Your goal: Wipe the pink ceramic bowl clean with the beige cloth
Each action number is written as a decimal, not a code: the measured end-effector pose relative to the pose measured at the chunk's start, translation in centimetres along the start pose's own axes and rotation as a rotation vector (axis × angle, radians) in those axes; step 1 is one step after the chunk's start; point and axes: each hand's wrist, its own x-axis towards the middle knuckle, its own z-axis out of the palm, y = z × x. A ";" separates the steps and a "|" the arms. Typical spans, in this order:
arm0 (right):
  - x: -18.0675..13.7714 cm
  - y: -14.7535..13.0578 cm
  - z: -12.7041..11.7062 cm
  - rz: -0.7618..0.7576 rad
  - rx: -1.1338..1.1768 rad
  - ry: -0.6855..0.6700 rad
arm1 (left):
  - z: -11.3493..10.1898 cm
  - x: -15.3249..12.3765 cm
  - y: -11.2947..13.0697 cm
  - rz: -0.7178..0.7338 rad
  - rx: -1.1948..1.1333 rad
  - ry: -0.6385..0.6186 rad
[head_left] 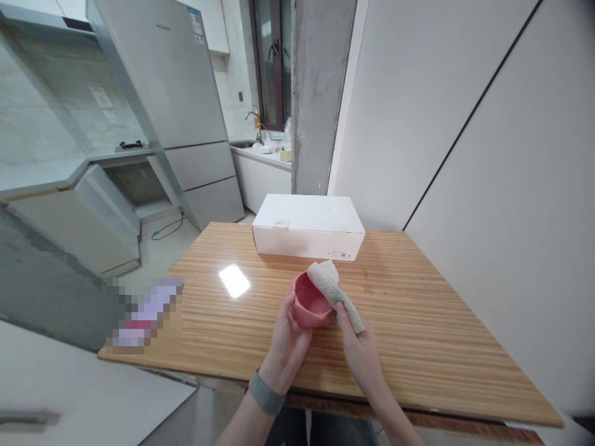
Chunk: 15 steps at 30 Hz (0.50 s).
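Left hand (292, 334) curls round a pink bowl (310, 303) (right hand (357, 342) pinches cloth (333, 288) over its rim).

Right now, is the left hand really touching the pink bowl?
Touching. The head view shows the left hand wrapped around the near left side of the pink bowl, thumb against its outside wall.

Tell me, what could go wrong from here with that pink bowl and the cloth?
The pink bowl might slip: the left hand holds it at its side, and a push from the right hand through the pale cloth could twist it loose.

The cloth lies over the rim, so it could perhaps snag there and tug the bowl.

The white box stands just beyond, so a forward jerk might bump it.
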 end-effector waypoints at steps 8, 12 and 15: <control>1.4 -0.3 -0.7 0.051 0.013 0.043 | -1.1 0.3 0.5 -0.105 0.058 -0.128; 2.1 -0.9 -1.2 0.100 0.016 0.047 | -2.1 -0.2 1.4 -0.181 0.177 -0.150; 2.3 -1.1 -1.3 0.114 0.044 0.031 | -2.5 -0.4 1.8 -0.188 0.222 -0.196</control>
